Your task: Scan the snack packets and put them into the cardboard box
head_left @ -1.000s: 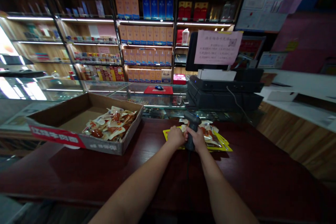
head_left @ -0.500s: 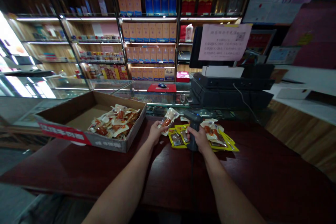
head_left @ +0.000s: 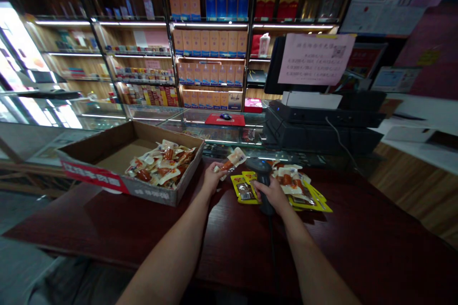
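Note:
My left hand (head_left: 212, 177) is closed on a clear vacuum-sealed snack packet (head_left: 232, 159) with reddish-brown food inside, held above the table just right of the carton. A dark barcode scanner (head_left: 265, 171) is upright in my right hand (head_left: 275, 193), its fingers wrapped round the handle and its head tilted toward the packet. Yellow snack packets (head_left: 244, 189) lie behind and left of the scanner. To the right of it is a pile of clear sealed packets (head_left: 288, 178) on top of more yellow packets (head_left: 321, 200). My right hand and the scanner partly hide both groups.
An open cardboard carton (head_left: 152, 194) on the left holds several similar sealed packets (head_left: 162, 164). The dark red table (head_left: 229, 243) borders a glass counter bearing a mouse (head_left: 225, 116) and a monitor (head_left: 275, 66). The scanner's cable (head_left: 272, 243) runs toward me.
The packet in my left hand has turned from nearly upright to slanting right, toward the scanner. The scanner stays in my right hand. The whole view has shifted slightly.

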Demonstrator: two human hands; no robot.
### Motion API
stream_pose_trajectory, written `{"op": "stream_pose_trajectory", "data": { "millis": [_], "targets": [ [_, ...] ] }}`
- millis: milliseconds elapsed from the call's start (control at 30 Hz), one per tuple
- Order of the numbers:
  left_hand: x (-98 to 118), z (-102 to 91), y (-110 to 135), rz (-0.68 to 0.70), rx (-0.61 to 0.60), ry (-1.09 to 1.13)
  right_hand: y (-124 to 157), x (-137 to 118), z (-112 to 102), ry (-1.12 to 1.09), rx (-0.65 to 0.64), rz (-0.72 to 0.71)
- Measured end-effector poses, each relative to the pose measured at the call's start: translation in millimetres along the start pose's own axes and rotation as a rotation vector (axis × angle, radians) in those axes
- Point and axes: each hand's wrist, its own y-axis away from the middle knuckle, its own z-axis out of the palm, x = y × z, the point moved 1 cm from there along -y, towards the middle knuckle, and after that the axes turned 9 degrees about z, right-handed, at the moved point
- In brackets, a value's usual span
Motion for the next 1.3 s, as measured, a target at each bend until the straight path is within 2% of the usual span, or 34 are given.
{"op": "stream_pose_trajectory", "data": {
  "millis": [233,567,767,933,1033,1133,1200,1300],
  "targets": [
    [3.5,1.3,0.6,-0.050,0.067,0.011,-3.2,7.1,-1.2,0.013,0.002,0.017],
    [7.9,3.8,3.7,-0.058,0.041,0.024,-4.6,10.6,-1.1,0.011,0.000,0.026],
    [2.6,1.1,1.2,-0.065,0.045,0.011,-5.3,10.2,-0.7,0.022,0.019,0.031],
    [3.6,3.3,6.4,-0.066,0.053,-0.046,-1.4,7.0,6.5,-0.072,0.005,0.037],
    [18.5,10.3,8.9,-0.030,0.092,-0.086,-0.3,1.7,15.8,-0.148,-0.027,0.043],
    [47.1,13.3,4.1,0.046,0.175,-0.156,-2.4,-10.4,29.7,-0.197,-0.056,0.038],
    [71.4,8.5,-3.1,0.117,0.220,-0.239,-4.9,-22.1,42.2,-0.240,-0.075,0.023],
    [107.7,-11.0,-16.9,0.249,0.293,-0.353,-9.0,-40.8,65.9,-0.275,-0.122,0.007]
  ]
}}
